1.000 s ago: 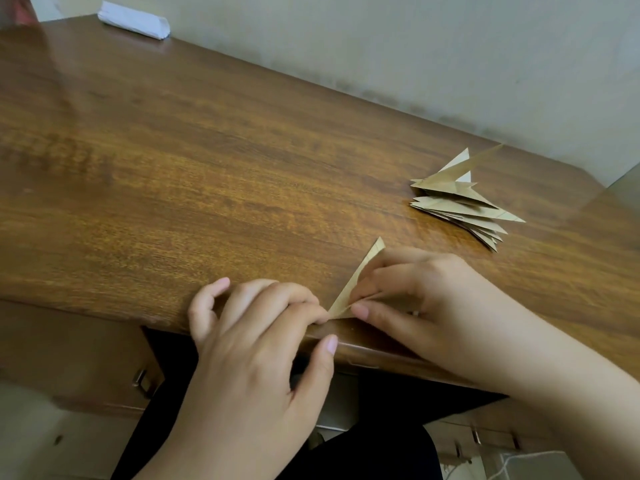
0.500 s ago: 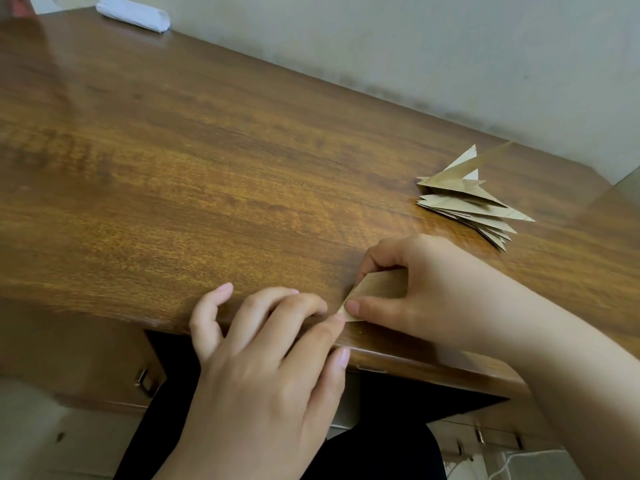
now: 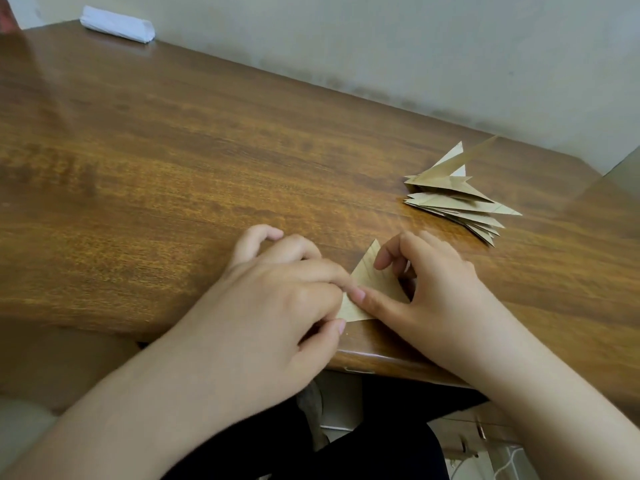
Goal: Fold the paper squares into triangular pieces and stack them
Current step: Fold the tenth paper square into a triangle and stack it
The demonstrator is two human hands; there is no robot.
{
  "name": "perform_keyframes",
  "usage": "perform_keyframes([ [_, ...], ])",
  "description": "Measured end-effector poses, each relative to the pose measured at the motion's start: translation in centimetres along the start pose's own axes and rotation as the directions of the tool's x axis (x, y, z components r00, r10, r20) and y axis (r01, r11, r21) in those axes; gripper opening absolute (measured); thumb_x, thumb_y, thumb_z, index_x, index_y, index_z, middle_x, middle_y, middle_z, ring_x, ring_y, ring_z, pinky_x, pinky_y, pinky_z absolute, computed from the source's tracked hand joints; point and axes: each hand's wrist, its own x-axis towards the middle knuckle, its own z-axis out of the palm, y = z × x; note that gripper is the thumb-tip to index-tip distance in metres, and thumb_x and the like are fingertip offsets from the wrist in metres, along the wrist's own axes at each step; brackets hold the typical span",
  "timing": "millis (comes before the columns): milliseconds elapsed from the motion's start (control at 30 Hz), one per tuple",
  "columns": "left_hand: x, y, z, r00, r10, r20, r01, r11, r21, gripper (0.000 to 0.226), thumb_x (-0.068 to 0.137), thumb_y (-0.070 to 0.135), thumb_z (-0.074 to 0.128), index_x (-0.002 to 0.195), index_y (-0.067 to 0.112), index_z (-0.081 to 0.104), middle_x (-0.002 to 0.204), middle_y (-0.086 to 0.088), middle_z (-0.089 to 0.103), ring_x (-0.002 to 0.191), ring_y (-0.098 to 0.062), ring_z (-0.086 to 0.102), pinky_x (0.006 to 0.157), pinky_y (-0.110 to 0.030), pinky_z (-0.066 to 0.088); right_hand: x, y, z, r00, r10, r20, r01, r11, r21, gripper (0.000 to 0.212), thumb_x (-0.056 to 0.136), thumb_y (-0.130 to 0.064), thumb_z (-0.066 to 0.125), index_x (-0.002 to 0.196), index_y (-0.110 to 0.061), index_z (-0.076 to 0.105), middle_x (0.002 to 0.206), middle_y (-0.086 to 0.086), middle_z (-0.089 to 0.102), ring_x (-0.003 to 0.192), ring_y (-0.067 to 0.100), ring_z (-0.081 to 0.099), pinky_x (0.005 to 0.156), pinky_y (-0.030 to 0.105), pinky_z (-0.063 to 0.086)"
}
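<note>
Both hands work one brown paper piece (image 3: 372, 282), already triangular, at the near edge of the surface (image 3: 173, 168): the left hand (image 3: 277, 299) pinches its lower corner, while the right hand (image 3: 433, 289) presses its thumb flat on it. One stack of folded triangles (image 3: 457, 202), perhaps ten, sits well apart to the right, so this piece probably needs only final creasing and stacking; no unfolded squares show.

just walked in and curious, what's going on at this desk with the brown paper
A person is folding a small brown paper piece into a triangle at the near edge of the wooden desk. The left hand pinches its lower corner while the right hand presses its thumb across it. A stack of finished folded triangles sits further back to the right. A white folded packet lies at the far corner.
</note>
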Motion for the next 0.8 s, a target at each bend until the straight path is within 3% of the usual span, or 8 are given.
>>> perform_keyframes([
  [67,0.4,-0.4,-0.3,0.997,0.024,0.078,-0.025,1.0,0.003,0.026,0.079,0.036,0.047,0.055,0.025,0.046,0.098,0.024,0.066,0.097,-0.003,0.051,0.103,-0.045,0.024,-0.1,0.0,0.1,1.0,0.001,-0.004,-0.001,1.0,-0.022,0.039,0.065,-0.062,0.049,0.092,-0.034,0.046,0.088,-0.018,0.041,0.098,0.01,0.042,0.089,0.035,0.034],
  [133,0.5,-0.8,-0.5,0.99,-0.025,0.142,0.028,0.999,-0.022,0.025,0.077,0.044,0.042,0.06,0.026,0.047,0.095,0.026,0.067,0.108,0.005,0.044,0.11,-0.049,0.012,-0.2,0.1,0.1,1.0,0.011,0.0,-0.011,1.0,-0.022,0.042,0.063,-0.066,0.046,0.091,-0.034,0.046,0.089,-0.018,0.042,0.098,0.01,0.041,0.089,0.035,0.033],
  [233,0.5,-1.6,-0.7,0.973,-0.119,0.198,0.141,0.985,-0.101,0.027,0.071,0.058,0.03,0.078,0.038,0.048,0.109,0.042,0.055,0.121,0.018,0.026,0.113,-0.033,-0.014,-0.3,0.2,0.2,1.0,0.026,-0.002,-0.026,1.0,0.006,0.044,0.063,-0.069,0.044,0.088,-0.034,0.045,0.09,-0.018,0.044,0.098,0.009,0.041,0.088,0.034,0.032],
  [400,1.2,-2.3,-0.7,0.974,-0.133,0.183,0.152,0.984,-0.091,0.029,0.071,0.064,0.026,0.085,0.051,0.047,0.104,0.031,0.058,0.117,0.012,0.028,0.112,-0.036,-0.018,-0.3,0.4,0.5,0.998,0.026,-0.051,-0.027,0.999,-0.019,0.041,0.064,-0.069,0.047,0.087,-0.034,0.045,0.088,-0.018,0.042,0.096,0.009,0.039,0.084,0.032,0.029],
  [567,1.7,-1.5,-0.3,0.965,-0.208,0.156,0.223,0.972,-0.08,0.016,0.078,0.05,0.06,0.088,0.043,0.051,0.101,0.027,0.045,0.114,0.021,0.016,0.096,-0.015,-0.031,-1.1,-0.1,1.4,0.969,-0.131,-0.211,0.145,0.988,0.051,0.019,0.075,-0.05,0.063,0.075,-0.032,0.057,0.08,-0.019,0.043,0.086,0.008,0.04,0.075,0.029,0.023],
  [733,1.3,-1.7,-0.5,0.954,-0.22,0.202,0.247,0.961,-0.12,0.022,0.074,0.045,0.061,0.092,0.045,0.048,0.114,0.047,0.02,0.107,0.035,0.006,0.093,-0.016,-0.033,-2.0,-1.3,2.2,0.978,-0.152,-0.145,0.175,0.97,0.169,0.008,0.072,-0.039,0.058,0.068,-0.033,0.06,0.073,-0.012,0.056,0.079,0.012,0.053,0.08,0.038,0.04],
  [800,1.1,-1.8,-0.5,0.948,-0.217,0.232,0.252,0.959,-0.132,0.018,0.078,0.047,0.06,0.091,0.046,0.048,0.11,0.046,0.035,0.108,0.036,0.004,0.1,-0.022,-0.033,-2.0,-0.8,1.8,0.983,-0.124,-0.132,0.148,0.971,0.188,0.012,0.074,-0.04,0.061,0.066,-0.033,0.058,0.07,-0.013,0.057,0.077,0.006,0.054,0.082,0.038,0.043],
])
